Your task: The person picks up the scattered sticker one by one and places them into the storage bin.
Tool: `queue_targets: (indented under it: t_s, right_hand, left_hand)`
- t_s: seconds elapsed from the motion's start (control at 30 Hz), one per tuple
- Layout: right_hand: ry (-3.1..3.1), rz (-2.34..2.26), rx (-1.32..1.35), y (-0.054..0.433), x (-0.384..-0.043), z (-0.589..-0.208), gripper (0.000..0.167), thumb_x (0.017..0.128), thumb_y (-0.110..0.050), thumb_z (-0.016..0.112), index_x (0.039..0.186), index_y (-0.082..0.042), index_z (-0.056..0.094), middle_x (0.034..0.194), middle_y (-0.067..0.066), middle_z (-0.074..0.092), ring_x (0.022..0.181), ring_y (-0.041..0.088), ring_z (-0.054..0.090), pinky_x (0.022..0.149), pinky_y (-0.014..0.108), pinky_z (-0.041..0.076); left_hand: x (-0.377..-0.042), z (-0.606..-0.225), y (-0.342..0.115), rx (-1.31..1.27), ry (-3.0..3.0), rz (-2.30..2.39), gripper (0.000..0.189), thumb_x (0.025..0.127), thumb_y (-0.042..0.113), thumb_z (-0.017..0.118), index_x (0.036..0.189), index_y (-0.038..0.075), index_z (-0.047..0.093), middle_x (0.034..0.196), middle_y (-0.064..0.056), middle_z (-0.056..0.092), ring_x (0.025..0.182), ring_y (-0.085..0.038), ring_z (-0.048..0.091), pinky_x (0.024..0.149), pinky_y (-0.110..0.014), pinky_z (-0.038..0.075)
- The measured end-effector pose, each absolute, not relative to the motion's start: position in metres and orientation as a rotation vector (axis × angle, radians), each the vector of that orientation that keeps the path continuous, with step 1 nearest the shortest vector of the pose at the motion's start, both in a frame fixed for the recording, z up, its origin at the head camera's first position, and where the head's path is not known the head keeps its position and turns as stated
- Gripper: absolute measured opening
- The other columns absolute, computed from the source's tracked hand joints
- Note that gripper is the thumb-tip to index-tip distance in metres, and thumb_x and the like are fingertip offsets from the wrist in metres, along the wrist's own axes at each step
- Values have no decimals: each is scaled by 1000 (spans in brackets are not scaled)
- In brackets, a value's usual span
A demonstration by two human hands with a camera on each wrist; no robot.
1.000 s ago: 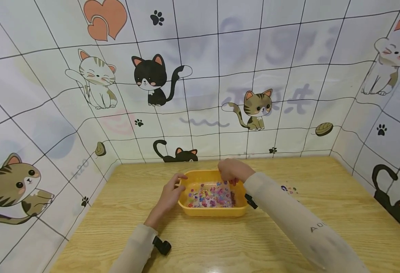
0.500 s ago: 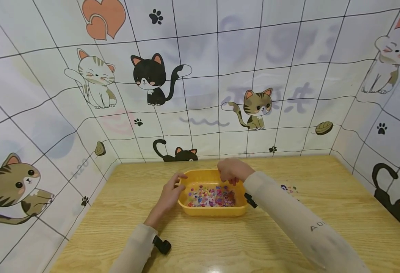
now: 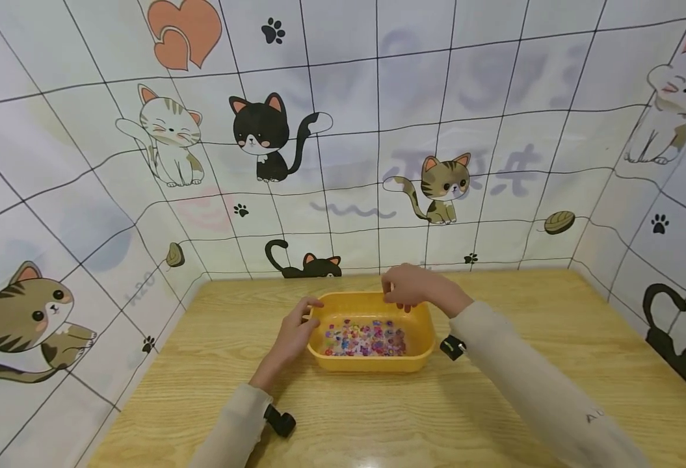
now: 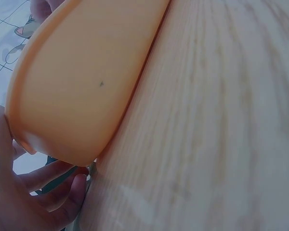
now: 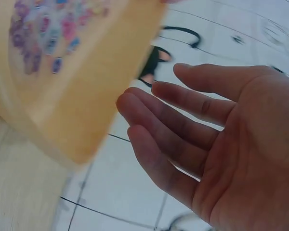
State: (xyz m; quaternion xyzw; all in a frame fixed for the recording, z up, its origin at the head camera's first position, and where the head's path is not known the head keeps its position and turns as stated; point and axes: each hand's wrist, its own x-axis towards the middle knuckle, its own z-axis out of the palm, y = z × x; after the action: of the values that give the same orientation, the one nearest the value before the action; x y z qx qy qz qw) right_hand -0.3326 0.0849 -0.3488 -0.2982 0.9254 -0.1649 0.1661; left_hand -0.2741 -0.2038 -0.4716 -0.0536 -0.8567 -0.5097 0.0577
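Note:
A yellow plastic basin sits on the table, its floor covered with small shiny multicoloured pieces. My left hand grips the basin's left end; in the left wrist view that hand has its thumb at the rim and its fingers curled beneath. Over the far right part of the basin is my right hand. Seen from the right wrist, this hand has loosely bent, separated fingers with nothing between them, and its fingertips are near the basin's edge.
The wood-grain table reaches back to a white cat-patterned sheet that rises behind it and on both sides. My right sleeve crosses the table's right half and hides part of it.
My right hand has moved slightly right and up, away from the pieces. A pale blur over them below it is gone. Scattered pieces on the table are now behind the right sleeve.

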Motion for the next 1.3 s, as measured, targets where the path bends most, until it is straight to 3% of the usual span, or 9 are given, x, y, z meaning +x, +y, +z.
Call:
queue_targets:
  t_s: [0.23,0.53,0.67,0.77,0.93,1.1,1.3]
  right_hand:
    - [2697,-819,-835,155,-313,-334,21,104,-20,58,112,-3,67,84,7,73,67,16,69,62,31,56]
    - [2794,-978,-711,233,-298,-365,25,105,-22,58,115,0,66,87,4,72,72,13,68,64,29,56]
    - [2823,-879,-616,262,-295,-386,30,104,-24,59,117,2,66,99,14,73,83,24,71,69,37,57]
    - [2847,-723,-576,279,-299,-407,36,102,-26,61,122,5,64,116,28,69,101,42,68,80,50,57]
    - [2820,-630,-509,290,-309,-431,59,99,-26,64,139,14,50,140,43,51,129,63,47,99,70,45]
    - [2726,-571,-416,293,-301,-437,80,100,-35,64,152,16,30,151,47,32,138,70,24,107,79,29]
    - [2808,-452,-415,293,-302,-442,78,98,-40,65,151,10,39,144,48,36,131,68,34,100,77,37]
  left_hand:
    - [-277,-474,-203,-161,-2614,-1482,32,100,12,54,129,20,62,139,-15,62,115,-33,63,90,-45,56]
    - [-277,-473,-205,-164,-2616,-1474,31,98,11,55,127,21,62,136,-18,63,108,-32,66,88,-44,57]
    - [-276,-473,-205,-157,-2615,-1479,32,98,11,55,128,19,62,134,-18,64,105,-31,67,86,-43,57]
    - [-277,-474,-206,-148,-2612,-1480,33,97,11,55,128,20,62,132,-18,64,103,-30,67,84,-41,57]
    - [-277,-475,-210,-127,-2613,-1477,32,98,12,55,128,21,62,134,-16,64,106,-31,66,87,-42,56]
    - [-273,-479,-208,-127,-2627,-1489,31,97,11,56,125,21,62,135,-14,64,103,-29,66,87,-42,54]
    - [-277,-475,-205,-134,-2613,-1471,31,98,12,55,126,21,63,139,-11,63,114,-32,64,95,-48,53]
